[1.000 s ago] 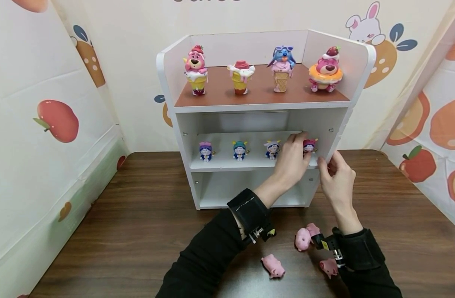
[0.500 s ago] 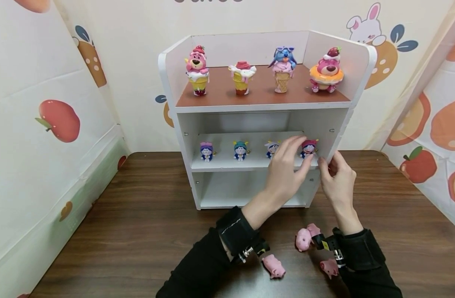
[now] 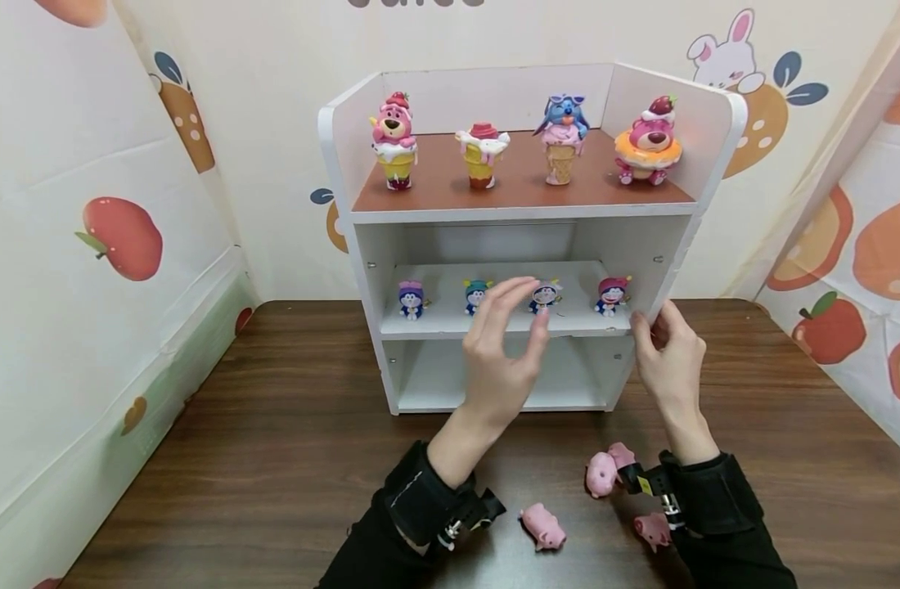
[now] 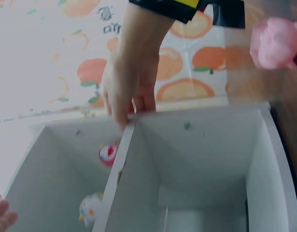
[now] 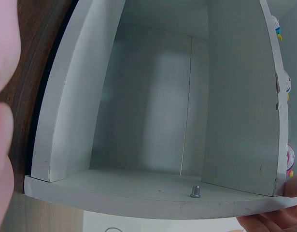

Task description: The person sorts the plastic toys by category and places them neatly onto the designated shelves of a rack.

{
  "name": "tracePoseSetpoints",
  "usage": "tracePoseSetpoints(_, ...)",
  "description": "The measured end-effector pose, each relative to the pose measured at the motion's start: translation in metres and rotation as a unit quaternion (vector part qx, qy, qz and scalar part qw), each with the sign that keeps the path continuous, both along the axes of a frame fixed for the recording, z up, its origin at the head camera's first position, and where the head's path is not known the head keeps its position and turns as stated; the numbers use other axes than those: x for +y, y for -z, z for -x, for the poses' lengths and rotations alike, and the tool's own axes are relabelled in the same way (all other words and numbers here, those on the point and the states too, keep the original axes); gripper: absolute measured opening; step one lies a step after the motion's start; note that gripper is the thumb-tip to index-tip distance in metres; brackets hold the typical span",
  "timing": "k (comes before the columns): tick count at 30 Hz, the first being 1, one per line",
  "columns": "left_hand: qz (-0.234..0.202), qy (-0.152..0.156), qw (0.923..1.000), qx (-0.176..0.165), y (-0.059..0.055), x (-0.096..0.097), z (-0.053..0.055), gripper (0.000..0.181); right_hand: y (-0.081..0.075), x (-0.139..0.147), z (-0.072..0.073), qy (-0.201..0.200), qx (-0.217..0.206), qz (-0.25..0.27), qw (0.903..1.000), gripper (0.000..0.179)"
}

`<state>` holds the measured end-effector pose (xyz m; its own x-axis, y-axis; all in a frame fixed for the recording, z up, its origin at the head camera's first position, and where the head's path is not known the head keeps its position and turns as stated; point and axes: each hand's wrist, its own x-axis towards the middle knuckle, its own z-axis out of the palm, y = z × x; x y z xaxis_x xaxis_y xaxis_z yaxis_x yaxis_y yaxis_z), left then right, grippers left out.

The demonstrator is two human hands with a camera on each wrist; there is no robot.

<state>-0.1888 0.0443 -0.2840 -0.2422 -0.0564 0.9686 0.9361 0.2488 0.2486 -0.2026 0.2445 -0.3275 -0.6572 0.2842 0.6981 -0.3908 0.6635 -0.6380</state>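
My left hand (image 3: 497, 356) hovers in front of the middle shelf with fingers and thumb spread, holding nothing. Part of its fingertips (image 4: 2, 212) shows at the left wrist view's lower left. My right hand (image 3: 669, 356) pinches the right side panel of the white display shelf (image 3: 524, 216), the thumb on the inner side and fingers outside. Behind my left hand, a row of small blue figurines stands on the middle board: one with a purple cap (image 3: 411, 301), one with a teal cap (image 3: 476, 296), one with a white cap (image 3: 544, 296) and one with a red cap (image 3: 612, 296).
The top shelf bears a pink bear on a cone (image 3: 395, 143), an ice-cream cone figure (image 3: 483, 155), a blue character on a cone (image 3: 562, 139) and a bear in an orange ring (image 3: 647, 143). Several pink pigs (image 3: 542, 526) lie on the wooden table (image 3: 288, 458).
My left hand has let go at the red-capped figurine and moved left and toward me, its fingers spreading. My right hand has stayed on the shelf's side panel.
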Motion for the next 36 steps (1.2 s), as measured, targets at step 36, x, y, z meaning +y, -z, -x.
tracePoseSetpoints(36, -0.209, -0.018, 0.9545, -0.211, 0.036, -0.107, 0.030, 0.045, 0.001, 0.000, 0.000, -0.002, 0.004, 0.006, 1.0000, 0.027)
